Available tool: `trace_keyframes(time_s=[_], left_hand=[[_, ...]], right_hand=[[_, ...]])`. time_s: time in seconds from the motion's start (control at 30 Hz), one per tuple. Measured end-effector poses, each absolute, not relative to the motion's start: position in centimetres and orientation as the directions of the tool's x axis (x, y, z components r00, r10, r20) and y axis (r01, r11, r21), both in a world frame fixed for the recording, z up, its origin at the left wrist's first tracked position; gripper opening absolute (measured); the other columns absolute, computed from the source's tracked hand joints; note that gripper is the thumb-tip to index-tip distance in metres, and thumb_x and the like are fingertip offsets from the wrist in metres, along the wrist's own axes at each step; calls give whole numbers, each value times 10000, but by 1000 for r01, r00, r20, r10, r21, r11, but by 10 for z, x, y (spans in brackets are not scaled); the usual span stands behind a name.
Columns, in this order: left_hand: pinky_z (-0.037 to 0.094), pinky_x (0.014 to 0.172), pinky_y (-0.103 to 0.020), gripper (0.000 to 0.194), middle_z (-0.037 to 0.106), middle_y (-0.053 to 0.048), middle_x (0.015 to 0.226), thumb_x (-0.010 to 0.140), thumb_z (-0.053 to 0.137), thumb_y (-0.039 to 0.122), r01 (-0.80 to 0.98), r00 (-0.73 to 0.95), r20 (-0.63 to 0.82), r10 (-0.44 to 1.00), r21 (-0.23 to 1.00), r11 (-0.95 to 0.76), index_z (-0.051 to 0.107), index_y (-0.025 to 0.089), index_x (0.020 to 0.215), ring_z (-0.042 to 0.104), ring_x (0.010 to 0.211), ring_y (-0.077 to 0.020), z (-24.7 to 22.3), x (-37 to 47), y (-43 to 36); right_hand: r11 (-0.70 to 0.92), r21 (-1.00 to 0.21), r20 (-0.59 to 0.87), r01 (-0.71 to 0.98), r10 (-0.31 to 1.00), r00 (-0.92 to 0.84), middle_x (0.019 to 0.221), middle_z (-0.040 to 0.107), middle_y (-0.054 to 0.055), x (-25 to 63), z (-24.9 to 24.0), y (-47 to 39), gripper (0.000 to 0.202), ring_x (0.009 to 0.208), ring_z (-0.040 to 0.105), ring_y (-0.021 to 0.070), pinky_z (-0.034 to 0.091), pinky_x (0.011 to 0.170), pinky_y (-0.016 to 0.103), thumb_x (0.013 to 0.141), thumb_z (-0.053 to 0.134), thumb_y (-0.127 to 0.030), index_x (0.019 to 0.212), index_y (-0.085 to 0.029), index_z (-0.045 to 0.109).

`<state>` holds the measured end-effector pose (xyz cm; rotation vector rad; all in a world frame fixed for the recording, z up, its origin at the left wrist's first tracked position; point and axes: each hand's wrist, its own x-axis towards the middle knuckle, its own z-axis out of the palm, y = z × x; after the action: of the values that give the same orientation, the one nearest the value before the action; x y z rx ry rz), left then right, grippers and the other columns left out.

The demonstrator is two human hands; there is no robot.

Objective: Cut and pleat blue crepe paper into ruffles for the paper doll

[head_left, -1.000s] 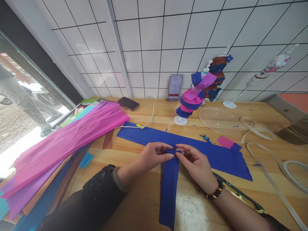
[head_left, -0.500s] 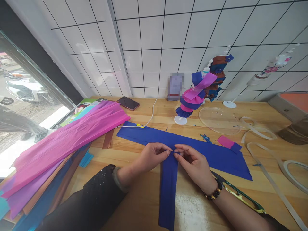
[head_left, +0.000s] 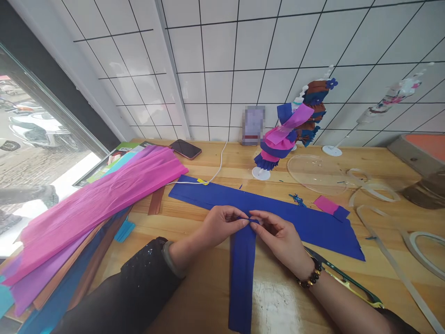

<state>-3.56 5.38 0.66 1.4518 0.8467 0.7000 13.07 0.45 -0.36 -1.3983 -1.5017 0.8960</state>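
Observation:
A narrow strip of dark blue crepe paper [head_left: 241, 278] hangs toward me over the table's near side. Its far end is pinched between thumb and fingers of my left hand [head_left: 222, 223]. My right hand [head_left: 282, 239] pinches the same end, and the two sets of fingertips nearly meet. Behind and partly under my hands lies a wider blue crepe paper sheet [head_left: 320, 227], stretched across the table. Scissors with dark green and yellow handles [head_left: 347, 280] lie partly hidden beneath my right forearm.
Pink crepe paper [head_left: 104, 199] tops a pile of coloured sheets at left. A phone [head_left: 186, 149] and white cable [head_left: 221, 162] lie behind. Paper-dressed figures [head_left: 278, 144] stand by the tiled wall. White tape [head_left: 389, 246] and a clear round plate [head_left: 313, 174] are at right.
My fingertips have shifted slightly along the strip's pinched end and sit a little closer together. The hanging strip has swung slightly left. Everything else stays in place.

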Motion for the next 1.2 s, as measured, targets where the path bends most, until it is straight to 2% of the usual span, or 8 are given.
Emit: trace_keyframes(time_s=[0.13, 0.33, 0.77, 1.2], left_hand=[[442, 682, -243, 258, 658, -66, 789, 695, 620, 316, 91, 546, -63, 835, 996, 16, 644, 102, 837, 579, 724, -140, 7, -36, 55], [422, 611, -217, 268, 623, -32, 713, 656, 655, 281, 37, 548, -76, 833, 997, 66, 621, 107, 857, 548, 634, -100, 5, -38, 59], [403, 594, -204, 261, 560, 2, 643, 660, 655, 299, -8, 548, -125, 827, 988, 155, 604, 118, 841, 510, 590, -75, 7, -40, 62], [381, 569, -196, 186, 547, 6, 600, 686, 609, 220, 28, 535, -115, 837, 993, 118, 622, 116, 839, 492, 564, -71, 6, -40, 62]], right_hand=[[98, -907, 104, 409, 995, -7, 677, 622, 11, 130, 0, 5, 246, 581, 532, 120, 460, 531, 243, 744, 562, -339, 926, -200, 653], [46, -944, 67, 326, 996, 53, 577, 555, -12, 132, -1, 6, 243, 518, 480, 102, 419, 483, 223, 715, 589, -370, 847, -174, 647], [0, -970, 14, 242, 998, 54, 694, 641, 18, 136, 0, 8, 258, 604, 552, 126, 452, 548, 243, 706, 597, -371, 887, -194, 647], [-21, -974, -9, 224, 999, 54, 735, 661, 13, 137, -2, 8, 203, 632, 562, 129, 449, 578, 238, 716, 578, -316, 861, -202, 662]])
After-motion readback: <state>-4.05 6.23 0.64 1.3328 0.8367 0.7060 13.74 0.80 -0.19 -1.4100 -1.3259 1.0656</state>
